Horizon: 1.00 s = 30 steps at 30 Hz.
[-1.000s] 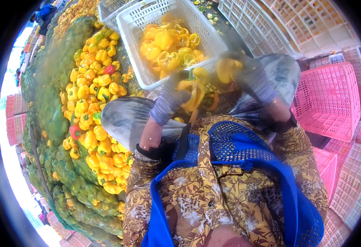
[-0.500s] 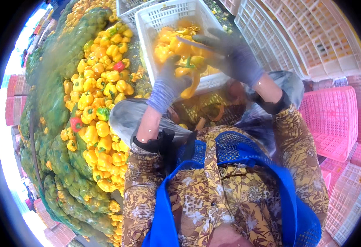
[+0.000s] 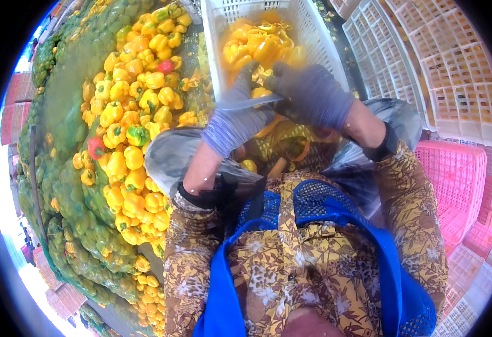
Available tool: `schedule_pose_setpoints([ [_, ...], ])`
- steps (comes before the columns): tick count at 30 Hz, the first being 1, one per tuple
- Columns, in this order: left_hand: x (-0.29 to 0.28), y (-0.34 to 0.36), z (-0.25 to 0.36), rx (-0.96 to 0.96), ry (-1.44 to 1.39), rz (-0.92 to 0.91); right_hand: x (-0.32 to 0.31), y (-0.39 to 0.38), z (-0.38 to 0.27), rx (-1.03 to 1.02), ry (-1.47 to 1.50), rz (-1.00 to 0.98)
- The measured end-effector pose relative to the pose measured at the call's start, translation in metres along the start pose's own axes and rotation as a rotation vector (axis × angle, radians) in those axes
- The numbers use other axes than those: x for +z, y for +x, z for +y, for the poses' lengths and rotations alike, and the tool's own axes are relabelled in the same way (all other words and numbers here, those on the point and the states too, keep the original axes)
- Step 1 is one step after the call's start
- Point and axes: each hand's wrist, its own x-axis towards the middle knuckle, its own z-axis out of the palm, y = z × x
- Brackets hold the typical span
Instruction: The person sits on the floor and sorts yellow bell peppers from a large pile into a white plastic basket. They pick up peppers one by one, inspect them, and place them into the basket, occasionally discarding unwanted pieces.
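My gloved left hand is closed round a yellow bell pepper, which shows only in part between the two hands. In my gloved right hand is a knife, fingers wrapped round its handle. The knife blade points left, across the pepper's near side and over the left glove. Both hands are at the near end of a white plastic crate. Inside the crate lie cut yellow pepper pieces. Where the blade meets the pepper is hidden by blur and fingers.
Left of me a heap of whole yellow peppers, with a few red and green ones, lies beside green net sacks. White crates stand on the right, with a pink crate nearer. A dim basket sits between my knees.
Both hands have come nearer to me and closer together. The knife blade has swung from above the pepper down to its near side. The view has shifted slightly.
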Motion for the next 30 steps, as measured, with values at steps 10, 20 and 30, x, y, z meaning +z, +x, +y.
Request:
schedule_pose_setpoints([
  [10, 0.006, -0.006, -0.009, 0.065, -0.445, 0.276, 0.048, -0.003, 0.009, 0.553, 1.225, 0.191],
  [20, 0.010, 0.010, -0.037, -0.227, -0.775, 0.276, 0.071, 0.011, 0.013, 0.437, 1.059, 0.463],
  [30, -0.026, -0.003, 0.007, 0.040, -0.130, 0.168, 0.068, 0.053, 0.099, 0.470, 0.856, 0.220],
])
